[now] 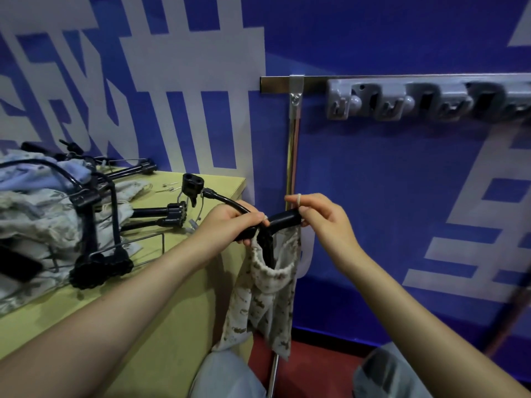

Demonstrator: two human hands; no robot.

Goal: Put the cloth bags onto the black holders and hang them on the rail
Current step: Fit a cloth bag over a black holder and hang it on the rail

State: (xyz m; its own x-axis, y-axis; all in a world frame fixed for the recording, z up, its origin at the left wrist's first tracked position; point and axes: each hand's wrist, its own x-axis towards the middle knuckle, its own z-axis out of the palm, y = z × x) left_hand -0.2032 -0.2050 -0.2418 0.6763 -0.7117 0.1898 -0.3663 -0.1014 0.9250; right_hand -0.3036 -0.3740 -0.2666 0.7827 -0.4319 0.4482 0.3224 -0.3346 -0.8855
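Both hands [275, 222] gripping black holder [284, 218], cloth bag [267, 297] seemingly threaded on

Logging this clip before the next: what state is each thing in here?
Left hand: grips the black holder.
Right hand: pinches the holder's other end.
Holder: held in the air, not on the rail.
Bag: hangs from the holder, mouth open round it.
Rail: on the wall, no bag on it.
Spare holders: lying on the table.
Other bags: piled on the table, not mounted.
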